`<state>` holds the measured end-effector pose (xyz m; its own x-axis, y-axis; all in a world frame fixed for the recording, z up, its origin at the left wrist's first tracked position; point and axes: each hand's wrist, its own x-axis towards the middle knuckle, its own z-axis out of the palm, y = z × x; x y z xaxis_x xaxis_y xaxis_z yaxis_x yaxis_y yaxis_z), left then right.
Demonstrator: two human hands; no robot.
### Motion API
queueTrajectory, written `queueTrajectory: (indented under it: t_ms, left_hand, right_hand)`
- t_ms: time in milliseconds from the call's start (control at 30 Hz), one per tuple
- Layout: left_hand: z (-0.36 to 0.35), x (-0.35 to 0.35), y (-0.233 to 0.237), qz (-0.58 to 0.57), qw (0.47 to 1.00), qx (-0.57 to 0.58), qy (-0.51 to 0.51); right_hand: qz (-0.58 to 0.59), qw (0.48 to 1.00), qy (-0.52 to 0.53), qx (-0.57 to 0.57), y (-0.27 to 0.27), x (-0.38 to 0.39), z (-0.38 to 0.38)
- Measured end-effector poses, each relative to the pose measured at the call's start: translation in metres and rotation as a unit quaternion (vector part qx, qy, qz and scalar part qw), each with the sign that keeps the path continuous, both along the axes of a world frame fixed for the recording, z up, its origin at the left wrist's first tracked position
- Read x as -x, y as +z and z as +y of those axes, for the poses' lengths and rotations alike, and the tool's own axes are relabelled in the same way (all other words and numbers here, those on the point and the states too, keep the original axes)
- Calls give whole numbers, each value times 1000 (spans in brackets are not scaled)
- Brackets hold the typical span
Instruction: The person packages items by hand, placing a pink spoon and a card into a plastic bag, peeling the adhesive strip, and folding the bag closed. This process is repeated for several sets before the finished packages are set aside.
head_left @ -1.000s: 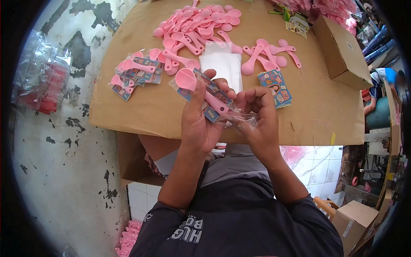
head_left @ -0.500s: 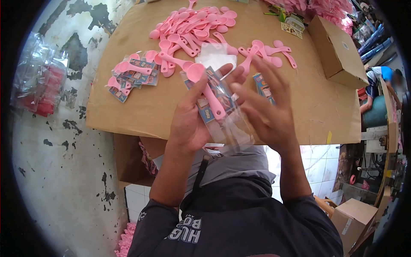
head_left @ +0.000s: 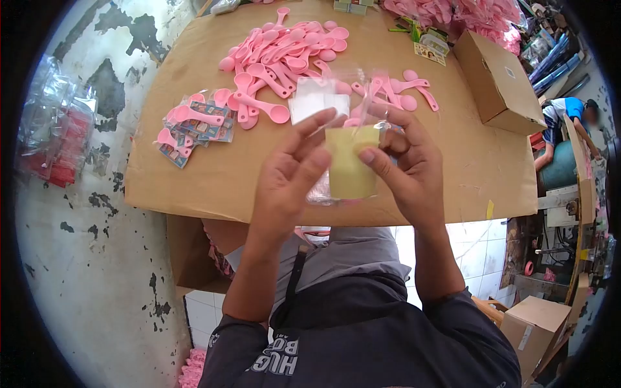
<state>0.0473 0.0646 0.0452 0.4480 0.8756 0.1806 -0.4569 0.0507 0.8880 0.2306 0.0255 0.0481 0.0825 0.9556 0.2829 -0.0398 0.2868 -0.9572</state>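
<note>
A clear plastic bag [head_left: 321, 189] with a card [head_left: 349, 171] in it is held up over the table's front edge. The card's plain yellowish back faces me, and a bit of pink spoon [head_left: 351, 122] shows above its top edge. My right hand [head_left: 411, 168] pinches the bag's right side, thumb on the card. Curled round the left side is my left hand [head_left: 288, 171], thumb at the card's edge; its grip is partly hidden. Just beyond lie white-looking clear bags [head_left: 317, 100]. Bagged cards with pink spoons [head_left: 200, 121] are piled to the left.
A large heap of pink spoons [head_left: 291, 45] lies at the back of the cardboard-covered table [head_left: 479, 174]. More loose spoons [head_left: 424, 84] are right of it. A cardboard box [head_left: 498, 81] stands at the right edge. Another person [head_left: 563, 119] is at the far right.
The bag has been turned over: the printed card and spoon faced me before, now the yellowish back does. My right hand has closed on its side.
</note>
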Motion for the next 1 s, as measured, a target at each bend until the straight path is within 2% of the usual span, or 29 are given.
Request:
queueTrajectory:
  t_ms: [100, 200, 333, 400, 433, 500, 600, 700, 767, 867, 933, 967, 1000]
  left_hand:
    - [-2, 1, -2, 31, 998, 41, -31]
    - [-2, -1, -6, 36, 999, 39, -7]
    - [-5, -1, -3, 63, 997, 37, 27]
    - [-5, -2, -5, 73, 997, 21, 34]
    - [-4, -2, -5, 82, 996, 6, 42]
    - [-5, -3, -2, 90, 995, -3, 35]
    - [-8, -7, -4, 100, 995, -17, 18]
    - [-8, -8, -9, 108, 994, -13, -3]
    - [-6, -6, -9, 116, 993, -2, -14]
    - [-6, -2, -6, 126, 991, 18, -41]
    - [-4, -2, -7, 99, 992, 53, -49]
    - [-4, -2, -8, 98, 993, 53, -49]
    - [-4, -3, -8, 86, 994, 55, -47]
  right_hand:
    - [55, 998, 17, 11, -5, 11, -2]
    - [68, 997, 14, 35, -5, 14, -4]
    - [25, 997, 16, 67, 0, 5, -6]
    - [-109, 985, -118, -57, -2, 7, -1]
    - [-110, 985, -119, -57, 2, 5, 0]
    - [-278, 923, -188, -189, 16, 1, 3]
    - [-313, 893, -196, -259, 15, 1, 15]
    - [-336, 906, -152, -206, 5, -9, 16]
    - [-291, 926, -154, -185, 9, -12, 14]
    - [-274, 929, -193, -160, 9, -37, 9]
    - [-209, 931, -284, -96, 6, -51, 9]
    - [-209, 931, -285, -97, 9, -56, 8]
    - [-383, 850, -337, -132, 21, -58, 7]
